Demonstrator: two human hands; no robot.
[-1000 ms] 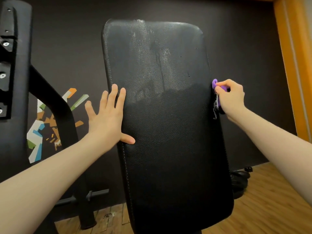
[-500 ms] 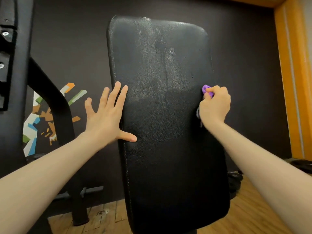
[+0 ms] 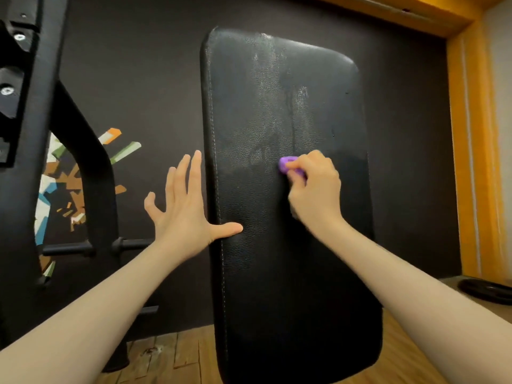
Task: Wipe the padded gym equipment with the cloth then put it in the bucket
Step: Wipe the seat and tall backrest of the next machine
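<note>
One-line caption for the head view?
Right hand rubs a purple cloth across the black padded backrest; left hand braces its edge.

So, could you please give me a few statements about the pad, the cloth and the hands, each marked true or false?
1. The right hand grips a purple cloth against the face of the black padded backrest. True.
2. The left hand is curled into a fist. False: its fingers are spread straight, with the thumb lying on the pad's left edge.
3. The upper part of the pad shows a whitish smeared film. True.
4. The cloth is already in the bucket. False: the hand holds it on the pad, and no bucket is in view.
5. The floor is grey carpet. False: the wooden floor shows planks.
</note>
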